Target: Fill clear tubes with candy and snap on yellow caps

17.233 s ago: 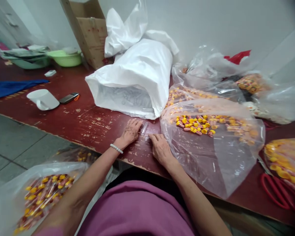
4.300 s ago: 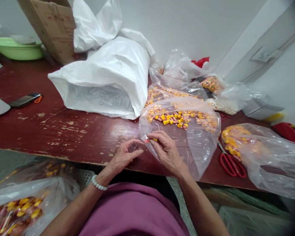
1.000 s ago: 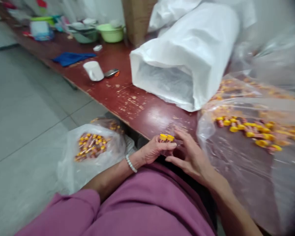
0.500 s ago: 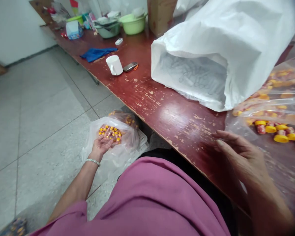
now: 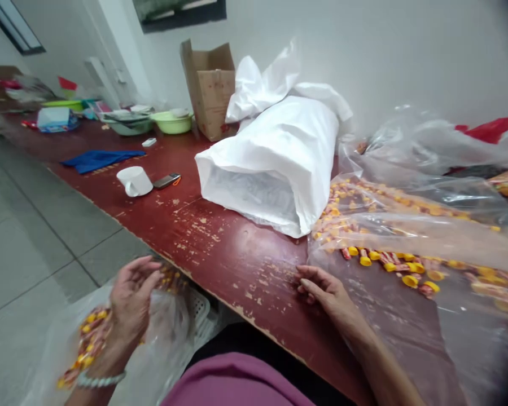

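My left hand [image 5: 131,299], with a beaded bracelet on its wrist, is raised above a clear plastic bag [image 5: 165,321] of small yellow-capped pieces beside the table. Its fingers are curved and apart, with nothing visible in them. Over the red table [image 5: 241,276] hovers my right hand [image 5: 322,287], fingers loosely bent and apart, holding nothing I can see. Beyond it a large white sack [image 5: 279,146] lies on its side, its mouth facing me and clear items inside. Yellow-capped pieces [image 5: 389,262] spill from a large clear bag [image 5: 432,231] on the right.
A white mug [image 5: 135,181], a dark device [image 5: 166,181] and a blue cloth [image 5: 101,160] lie left of the sack. Farther back are a green basin [image 5: 173,123] and an open cardboard box [image 5: 215,101]. A white perforated basket [image 5: 200,307] is below the table edge.
The view has lifted and turned right. My left hand has risen from the pieces in the bag by the floor. My right hand remains over the table.
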### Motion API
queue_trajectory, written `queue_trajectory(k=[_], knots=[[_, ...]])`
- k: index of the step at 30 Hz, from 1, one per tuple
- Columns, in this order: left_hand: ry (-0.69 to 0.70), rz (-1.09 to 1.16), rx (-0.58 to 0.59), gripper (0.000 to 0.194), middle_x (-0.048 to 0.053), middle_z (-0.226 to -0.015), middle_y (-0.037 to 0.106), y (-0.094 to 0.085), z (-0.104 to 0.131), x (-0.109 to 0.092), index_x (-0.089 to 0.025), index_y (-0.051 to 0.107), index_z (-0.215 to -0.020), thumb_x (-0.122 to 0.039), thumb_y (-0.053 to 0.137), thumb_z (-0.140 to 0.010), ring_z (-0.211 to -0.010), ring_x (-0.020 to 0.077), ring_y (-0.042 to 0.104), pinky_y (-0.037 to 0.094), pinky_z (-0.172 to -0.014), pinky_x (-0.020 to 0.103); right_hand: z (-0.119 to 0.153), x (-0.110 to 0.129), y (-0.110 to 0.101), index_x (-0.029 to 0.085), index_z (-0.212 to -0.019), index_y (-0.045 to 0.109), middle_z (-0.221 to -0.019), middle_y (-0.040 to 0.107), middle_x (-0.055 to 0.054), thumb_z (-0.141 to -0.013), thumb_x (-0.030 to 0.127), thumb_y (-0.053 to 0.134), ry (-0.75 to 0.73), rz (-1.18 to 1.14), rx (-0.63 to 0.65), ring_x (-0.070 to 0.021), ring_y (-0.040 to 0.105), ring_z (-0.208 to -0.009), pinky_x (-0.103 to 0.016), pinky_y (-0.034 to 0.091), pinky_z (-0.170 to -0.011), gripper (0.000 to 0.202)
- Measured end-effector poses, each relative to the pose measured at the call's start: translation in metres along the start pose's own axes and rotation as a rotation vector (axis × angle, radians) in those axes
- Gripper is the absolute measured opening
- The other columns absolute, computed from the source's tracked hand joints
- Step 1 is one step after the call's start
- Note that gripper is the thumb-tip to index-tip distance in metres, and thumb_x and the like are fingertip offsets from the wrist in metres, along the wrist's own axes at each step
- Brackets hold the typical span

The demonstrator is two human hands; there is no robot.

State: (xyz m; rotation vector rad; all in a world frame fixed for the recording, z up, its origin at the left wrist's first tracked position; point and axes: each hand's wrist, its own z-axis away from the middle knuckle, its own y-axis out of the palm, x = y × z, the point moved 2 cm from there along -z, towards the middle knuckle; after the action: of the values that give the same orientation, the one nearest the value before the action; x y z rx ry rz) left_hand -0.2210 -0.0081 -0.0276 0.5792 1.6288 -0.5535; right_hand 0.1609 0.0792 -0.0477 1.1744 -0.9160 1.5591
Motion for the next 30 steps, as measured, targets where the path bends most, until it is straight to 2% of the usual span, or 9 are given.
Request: queue_trajectory(k=[3,6,10,12,14,17,21,25,30], knots=[[0.192,-0.175,0.301,0.040,0.005,-0.098,0.065,0.079,-0.023,-0.014,-0.018,0.057,-0.108,-0.030,0.065,-0.070,-0.090,0.0185,0.062,0.050,-0.084,0.033,-0.001,-0.003,-0.006,0.019,-0.108,0.060,-0.089,0.066,-0.004,-0.074,0.042,0.070,-0.008,-0.139,0.005,-0.0084,0.056,-0.063,-0.019,0.044,-0.053,0.041],[0.399,-0.437,0.455,0.037,0.009,-0.114,0.061,0.164,-0.048,-0.022,-0.017,0.057,-0.114,-0.028,0.053,-0.079,-0.103,0.0211,0.058,0.047,-0.091,0.035,-0.002,-0.004,-0.011,0.020,-0.104,0.062,-0.099,0.065,-0.005,-0.073,0.037,0.073,0.016,-0.335,0.017,-0.0084,0.057,-0.069,-0.021,0.047,-0.059,0.038],[0.457,-0.677,0.519,0.038,0.011,-0.119,0.058,0.264,-0.075,-0.026,-0.017,0.059,-0.115,-0.028,0.052,-0.079,-0.115,0.0261,0.050,0.038,-0.102,0.040,-0.003,-0.005,-0.017,0.020,-0.103,0.063,-0.097,0.065,-0.004,-0.074,0.032,0.074,0.056,-0.508,0.083,-0.0070,0.056,-0.068,-0.020,0.046,-0.060,0.033],[0.425,-0.735,0.502,0.044,0.015,-0.126,0.052,0.301,-0.083,-0.024,-0.017,0.057,-0.120,-0.034,0.053,-0.079,-0.122,0.0325,0.043,0.035,-0.102,0.048,-0.004,-0.006,-0.018,0.020,-0.103,0.063,-0.097,0.065,-0.004,-0.075,0.030,0.073,0.057,-0.549,0.096,-0.0071,0.056,-0.068,-0.021,0.046,-0.060,0.032],[0.384,-0.795,0.483,0.051,0.018,-0.132,0.046,0.329,-0.087,-0.019,-0.018,0.053,-0.125,-0.044,0.051,-0.080,-0.124,0.0389,0.038,0.034,-0.098,0.057,-0.005,-0.007,-0.019,0.019,-0.103,0.063,-0.096,0.065,-0.005,-0.075,0.029,0.073,0.057,-0.563,0.100,-0.0074,0.057,-0.068,-0.021,0.046,-0.059,0.031],[0.371,-0.851,0.505,0.060,0.016,-0.134,0.044,0.356,-0.086,-0.011,-0.026,0.051,-0.126,-0.060,0.050,-0.076,-0.125,0.0423,0.034,0.028,-0.096,0.065,-0.007,-0.007,-0.018,0.019,-0.103,0.063,-0.095,0.065,-0.005,-0.075,0.028,0.073,0.057,-0.567,0.107,-0.0076,0.057,-0.067,-0.021,0.046,-0.059,0.031],[0.458,-0.969,0.588,0.070,0.013,-0.134,0.042,0.377,-0.077,-0.006,-0.033,0.051,-0.125,-0.073,0.050,-0.068,-0.125,0.0417,0.031,0.027,-0.095,0.065,-0.009,-0.004,-0.018,0.018,-0.102,0.064,-0.094,0.066,-0.005,-0.074,0.029,0.074,0.064,-0.583,0.116,-0.0074,0.057,-0.065,-0.021,0.046,-0.058,0.032],[0.572,-1.021,0.657,0.062,0.010,-0.132,0.044,0.384,-0.073,-0.004,-0.037,0.051,-0.126,-0.071,0.047,-0.073,-0.122,0.0404,0.033,0.032,-0.092,0.062,-0.009,-0.001,-0.017,0.018,-0.100,0.064,-0.093,0.066,-0.005,-0.072,0.031,0.075,0.068,-0.589,0.116,-0.0073,0.057,-0.064,-0.021,0.046,-0.057,0.033],[0.676,-0.986,0.637,0.049,0.007,-0.125,0.054,0.377,-0.075,0.001,-0.035,0.054,-0.123,-0.058,0.045,-0.081,-0.123,0.0382,0.032,0.033,-0.094,0.058,-0.009,0.001,-0.017,0.018,-0.100,0.064,-0.094,0.066,-0.005,-0.072,0.032,0.075,0.059,-0.581,0.116,-0.0077,0.058,-0.065,-0.022,0.046,-0.057,0.033]])
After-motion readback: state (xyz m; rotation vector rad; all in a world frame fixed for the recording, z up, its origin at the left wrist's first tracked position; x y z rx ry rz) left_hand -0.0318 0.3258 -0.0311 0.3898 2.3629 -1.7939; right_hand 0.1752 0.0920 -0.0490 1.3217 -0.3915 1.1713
